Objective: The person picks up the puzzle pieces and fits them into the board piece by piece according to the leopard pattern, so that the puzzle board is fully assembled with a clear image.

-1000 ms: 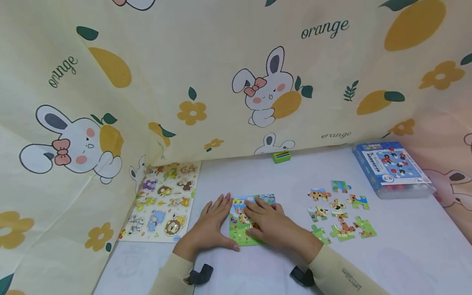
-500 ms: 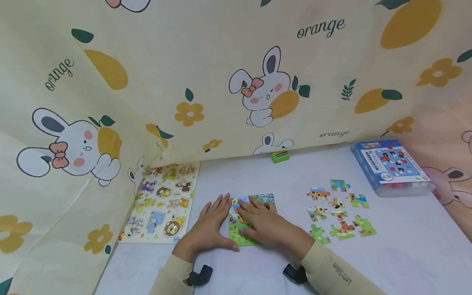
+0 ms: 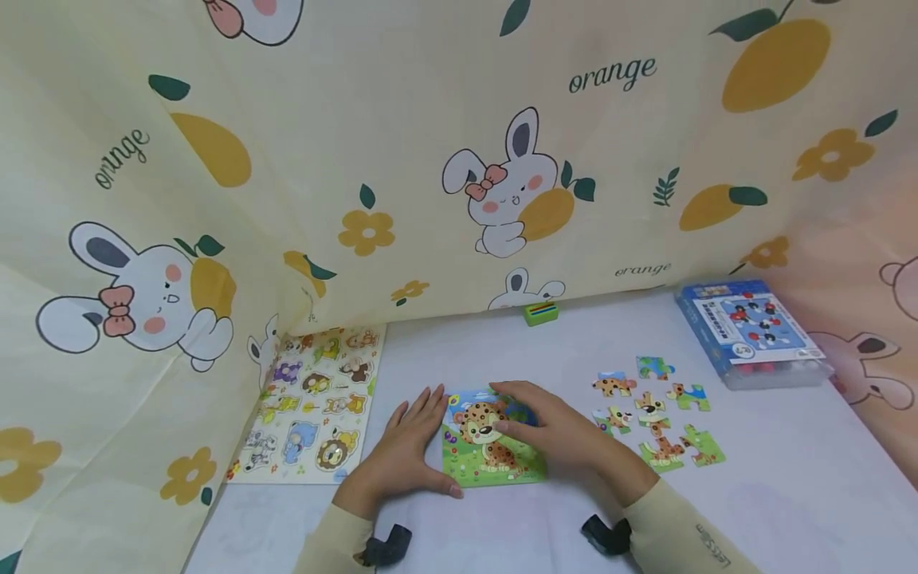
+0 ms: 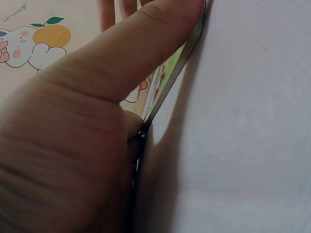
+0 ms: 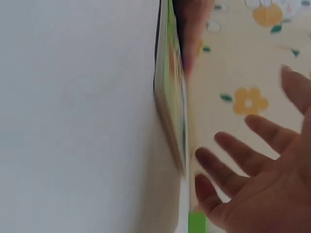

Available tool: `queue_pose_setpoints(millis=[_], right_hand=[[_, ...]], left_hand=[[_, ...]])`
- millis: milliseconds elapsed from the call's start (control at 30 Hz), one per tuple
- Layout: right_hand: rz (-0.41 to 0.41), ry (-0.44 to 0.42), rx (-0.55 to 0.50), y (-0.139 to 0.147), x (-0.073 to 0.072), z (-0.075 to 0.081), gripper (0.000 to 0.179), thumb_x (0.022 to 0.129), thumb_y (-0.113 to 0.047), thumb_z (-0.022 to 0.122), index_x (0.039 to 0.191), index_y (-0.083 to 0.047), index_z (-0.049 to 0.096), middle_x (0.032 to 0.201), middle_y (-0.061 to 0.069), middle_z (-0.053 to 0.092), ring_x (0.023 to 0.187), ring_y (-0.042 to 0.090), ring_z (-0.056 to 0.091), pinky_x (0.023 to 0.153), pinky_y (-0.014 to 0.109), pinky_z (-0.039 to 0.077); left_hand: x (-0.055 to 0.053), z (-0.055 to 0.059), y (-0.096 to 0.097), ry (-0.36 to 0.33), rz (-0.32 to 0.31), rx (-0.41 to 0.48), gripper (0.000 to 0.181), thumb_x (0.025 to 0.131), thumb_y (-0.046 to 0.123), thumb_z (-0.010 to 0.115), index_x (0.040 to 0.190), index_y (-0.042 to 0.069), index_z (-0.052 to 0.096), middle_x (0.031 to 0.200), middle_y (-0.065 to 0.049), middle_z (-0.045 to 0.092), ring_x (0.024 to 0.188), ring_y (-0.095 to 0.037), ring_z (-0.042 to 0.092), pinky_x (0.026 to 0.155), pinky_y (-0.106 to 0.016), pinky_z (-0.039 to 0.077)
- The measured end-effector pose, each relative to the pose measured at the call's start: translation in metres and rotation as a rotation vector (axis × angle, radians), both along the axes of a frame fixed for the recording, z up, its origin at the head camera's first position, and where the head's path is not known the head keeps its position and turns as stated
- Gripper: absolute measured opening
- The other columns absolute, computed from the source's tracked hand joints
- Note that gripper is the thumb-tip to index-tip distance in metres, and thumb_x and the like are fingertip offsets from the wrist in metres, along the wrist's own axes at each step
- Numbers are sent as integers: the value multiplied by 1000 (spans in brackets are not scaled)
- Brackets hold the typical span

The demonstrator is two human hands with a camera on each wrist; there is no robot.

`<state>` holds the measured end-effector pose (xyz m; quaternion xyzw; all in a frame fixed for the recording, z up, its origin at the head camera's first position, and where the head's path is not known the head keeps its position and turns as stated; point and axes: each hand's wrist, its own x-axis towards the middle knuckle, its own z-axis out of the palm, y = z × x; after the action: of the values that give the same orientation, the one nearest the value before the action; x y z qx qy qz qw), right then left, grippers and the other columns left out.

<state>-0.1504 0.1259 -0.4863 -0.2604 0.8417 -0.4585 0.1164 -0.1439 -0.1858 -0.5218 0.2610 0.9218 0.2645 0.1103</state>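
Note:
A square picture puzzle (image 3: 495, 462) showing a spotted leopard cub on green grass lies flat on the white table. My left hand (image 3: 402, 458) rests along its left side, fingers straight and thumb laid at the near corner. In the left wrist view the thumb (image 4: 146, 39) touches the board's edge. My right hand (image 3: 566, 430) hovers over the puzzle's right part, fingers spread and holding nothing. The right wrist view shows that hand (image 5: 262, 179) apart from the board (image 5: 172, 116). To the right lie several loose puzzle pieces (image 3: 661, 456) with similar spotted-animal pictures.
An animal picture board (image 3: 304, 406) lies at the left. A small green block (image 3: 541, 316) with coloured stripes stands at the back. A blue boxed set (image 3: 753, 331) with molecule pictures sits at the back right. A printed rabbit-and-orange cloth (image 3: 416, 159) hangs behind.
My right hand first slid a little left over the puzzle, then lifted and moved right, uncovering the leopard picture. My left hand has stayed in place. The head view has tilted slightly.

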Motion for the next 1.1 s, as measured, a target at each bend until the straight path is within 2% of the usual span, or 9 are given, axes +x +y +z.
queue_pose_setpoints(millis=[167,333,500,567,633,767,967,1033,1100], right_hand=[[-105,-21,-123,31,0,5,56,113,-29,64,164,-13,48,160,16,54,142,43,53,113,69,43],[-162,-34,-254,65,-1,6,49,118,-21,49,165,-13,46,156,19,57,138,41,57,110,55,50],[-135,-75,-428,98,-3,9,55,120,-37,26,169,-15,40,159,23,51,140,41,53,109,38,50],[-126,-74,-488,109,-4,9,61,119,-45,20,170,-17,38,160,22,49,141,38,51,110,37,48],[-122,-56,-540,120,-5,9,65,118,-48,17,171,-15,36,160,20,49,142,36,50,109,38,46],[-178,-32,-609,136,-7,8,68,118,-51,20,170,-11,37,158,19,51,140,31,50,108,37,45],[-330,-28,-651,154,-6,4,60,119,-46,27,168,-13,43,154,11,56,140,26,48,109,35,40],[-396,3,-599,158,-7,1,58,120,-43,29,167,-14,45,152,6,58,140,25,48,107,35,40],[-457,34,-504,161,-8,-4,55,120,-39,29,168,-16,45,153,3,57,141,27,45,106,31,40]], left_hand=[[0,0,0,-2,5,-19,152,61,83,90,174,7,20,181,-2,5,166,-26,0,130,-56,-3],[2,-1,-1,-1,1,-24,152,62,83,89,174,7,20,181,-3,5,166,-27,0,130,-57,-3],[2,-2,-1,4,-2,-20,150,63,82,90,174,6,21,181,-4,6,166,-28,1,130,-59,-2],[1,-2,0,6,-2,-23,150,64,82,89,174,7,21,181,-3,6,166,-27,1,130,-58,-2],[1,-2,0,9,0,-20,149,64,83,89,174,6,22,181,-3,7,166,-27,1,130,-58,-2],[0,-1,0,6,2,-25,150,63,84,88,174,7,21,181,-2,6,166,-27,0,130,-57,-2],[0,0,0,-3,7,-17,150,63,84,88,174,7,22,181,-2,6,166,-26,0,130,-57,-3],[1,0,0,-1,7,-14,150,63,84,88,174,7,22,181,-2,7,166,-26,0,130,-58,-3],[1,0,0,0,6,-15,150,63,84,88,174,7,23,181,-2,7,166,-26,0,130,-58,-3]])
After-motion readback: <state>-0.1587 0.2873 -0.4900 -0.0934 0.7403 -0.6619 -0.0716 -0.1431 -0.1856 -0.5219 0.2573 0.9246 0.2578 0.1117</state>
